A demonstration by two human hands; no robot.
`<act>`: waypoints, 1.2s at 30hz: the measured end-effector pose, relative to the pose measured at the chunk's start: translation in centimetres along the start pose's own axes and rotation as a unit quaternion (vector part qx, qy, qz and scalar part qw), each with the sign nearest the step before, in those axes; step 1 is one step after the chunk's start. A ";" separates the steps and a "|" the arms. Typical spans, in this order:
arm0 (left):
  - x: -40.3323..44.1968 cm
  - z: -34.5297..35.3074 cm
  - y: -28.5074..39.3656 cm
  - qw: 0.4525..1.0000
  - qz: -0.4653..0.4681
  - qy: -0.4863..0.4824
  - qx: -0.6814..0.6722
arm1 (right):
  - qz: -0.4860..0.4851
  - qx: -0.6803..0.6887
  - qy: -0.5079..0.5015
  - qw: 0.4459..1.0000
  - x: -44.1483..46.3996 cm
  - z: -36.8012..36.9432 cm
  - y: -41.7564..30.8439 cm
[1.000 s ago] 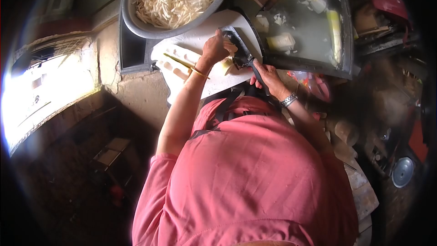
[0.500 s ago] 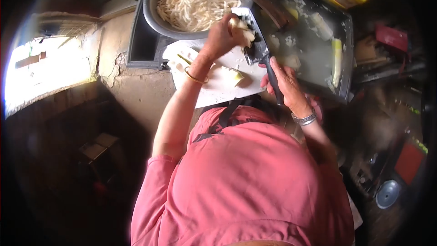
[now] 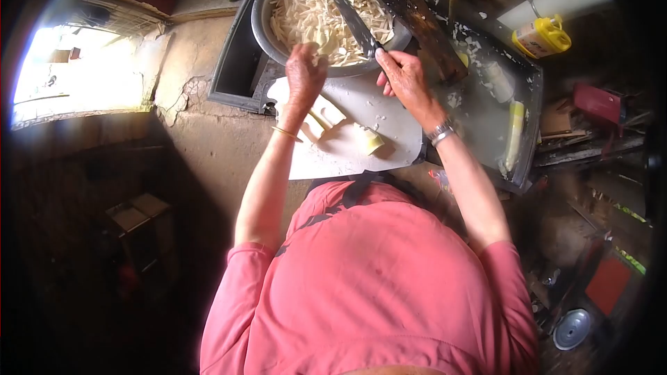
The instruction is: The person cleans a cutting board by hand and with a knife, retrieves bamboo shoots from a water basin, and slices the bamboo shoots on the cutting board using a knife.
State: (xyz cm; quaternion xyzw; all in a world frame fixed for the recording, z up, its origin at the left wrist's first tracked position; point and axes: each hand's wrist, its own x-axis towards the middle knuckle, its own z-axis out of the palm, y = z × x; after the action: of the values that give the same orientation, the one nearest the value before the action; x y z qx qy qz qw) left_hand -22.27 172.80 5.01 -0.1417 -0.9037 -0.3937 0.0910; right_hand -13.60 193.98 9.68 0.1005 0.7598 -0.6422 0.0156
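Note:
My right hand grips the dark handle of a broad-bladed knife, its blade held out over a metal basin. Pale cut strips fill the basin. My left hand is at the basin's near rim with its fingers curled. Pale slices show by its fingertips, but whether they are held or lie in the basin I cannot make out. Below the hands is a white cutting board. On it lie a pale peeled piece and a short yellow-green chunk.
Right of the board, a dark tray of cloudy water holds a long yellow-green stalk and a pale chunk. A wooden plank crosses its left side. Behind stands a yellow jug. A cracked wall is at left.
The knife has swung from beside the board to over the basin, blade pointing away. My left hand has left the pieces on the blade and moved left to the basin's rim.

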 end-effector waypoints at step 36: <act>-19.5 8.1 4.1 0.959 -0.160 -0.157 -0.173 | 0.205 0.002 -0.080 0.976 -22.8 -7.3 5.7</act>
State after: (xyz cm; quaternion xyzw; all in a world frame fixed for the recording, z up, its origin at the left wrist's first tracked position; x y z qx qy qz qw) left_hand -2.99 177.84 -3.00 -0.0684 -0.8356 -0.5262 -0.1422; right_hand 10.46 198.95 8.89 0.2019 0.7183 -0.6326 0.2074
